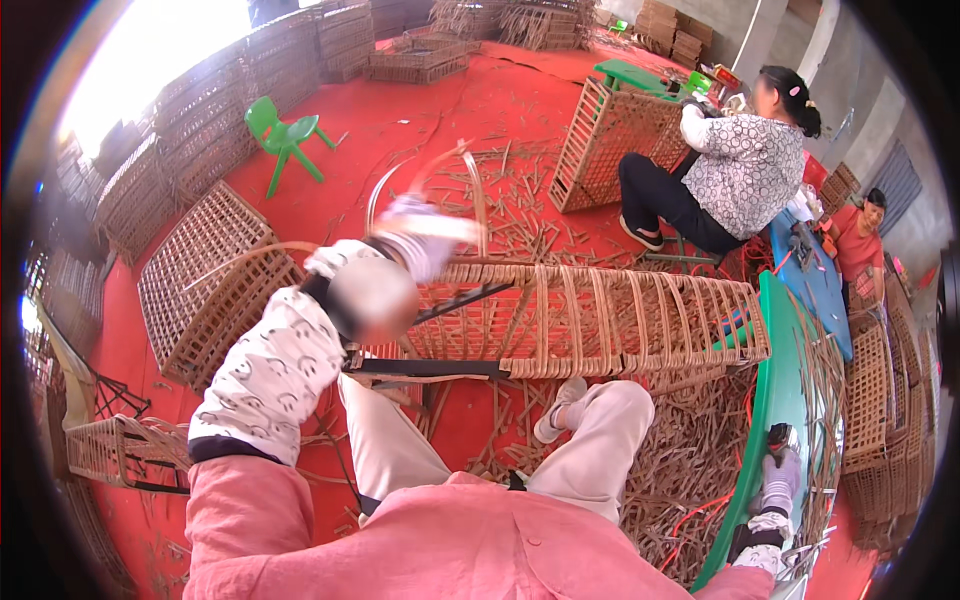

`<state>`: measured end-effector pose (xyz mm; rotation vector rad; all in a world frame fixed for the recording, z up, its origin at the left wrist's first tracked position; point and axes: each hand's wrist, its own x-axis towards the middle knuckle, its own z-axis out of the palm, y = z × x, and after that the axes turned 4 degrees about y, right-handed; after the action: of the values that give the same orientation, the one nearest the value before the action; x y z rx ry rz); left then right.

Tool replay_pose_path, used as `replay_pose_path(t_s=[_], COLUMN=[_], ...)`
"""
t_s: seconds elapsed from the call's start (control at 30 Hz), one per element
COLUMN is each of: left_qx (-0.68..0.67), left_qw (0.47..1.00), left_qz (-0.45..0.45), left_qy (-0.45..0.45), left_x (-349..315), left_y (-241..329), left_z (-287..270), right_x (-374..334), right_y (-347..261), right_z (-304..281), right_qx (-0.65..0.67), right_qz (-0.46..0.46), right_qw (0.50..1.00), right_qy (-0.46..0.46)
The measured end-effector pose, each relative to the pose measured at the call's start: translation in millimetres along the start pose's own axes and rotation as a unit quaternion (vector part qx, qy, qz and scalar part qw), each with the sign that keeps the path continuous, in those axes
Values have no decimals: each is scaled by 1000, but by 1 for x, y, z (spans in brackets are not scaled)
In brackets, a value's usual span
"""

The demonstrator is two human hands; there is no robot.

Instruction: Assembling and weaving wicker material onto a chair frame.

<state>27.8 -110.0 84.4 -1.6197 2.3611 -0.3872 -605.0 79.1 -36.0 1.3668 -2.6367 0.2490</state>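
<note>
A half-wrapped basket frame (pixel 640 322) of brown woven strips lies across in front of my knees. Strips wind closely round its right part, while a dark bar (pixel 428 368) shows bare at the left. My left hand (pixel 425 238), in a pale striped glove, is over the frame's left end, smeared by motion. Thin strips (pixel 478 195) curve up beside it; whether its fingers hold one cannot be made out. On the right, my right hand (pixel 780 482), also gloved, rests at the green bench (pixel 768 390), closed round a dark tool (pixel 782 437) whose kind is unclear.
A finished-looking woven basket (pixel 205 285) stands at left, near a green chair (pixel 285 138). Loose strips (pixel 690 450) cover the red floor. Ahead, a seated person (pixel 735 165) handles another basket (pixel 620 145). A second person (pixel 860 245) is at far right beside a blue table (pixel 810 270).
</note>
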Motion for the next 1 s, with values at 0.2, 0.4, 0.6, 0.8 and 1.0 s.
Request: replay_pose_path(t_s=[0.2,0.4,0.6,0.8,1.0], left_qx=[-32,-459,-436,-238,-248], left_qw=[995,883,894,945,940], left_qz=[-80,-80,38,157,177], left_qy=[-42,52,96,160,151], left_x=[6,52,-9,-38,-40], left_y=[-22,-4,37,57,56], left_z=[9,42,17,21,19], right_x=[-2,-15,-104,-155,-171], right_y=[-1,-119,-244,-353,-379], right_z=[8,-21,-57,-72,-87], right_qx=[54,167,538,558,580], right_qz=[-33,-276,-234,-47,-153], right_qw=[994,926,768,437,511], right_qy=[85,198,-260,-704,-616])
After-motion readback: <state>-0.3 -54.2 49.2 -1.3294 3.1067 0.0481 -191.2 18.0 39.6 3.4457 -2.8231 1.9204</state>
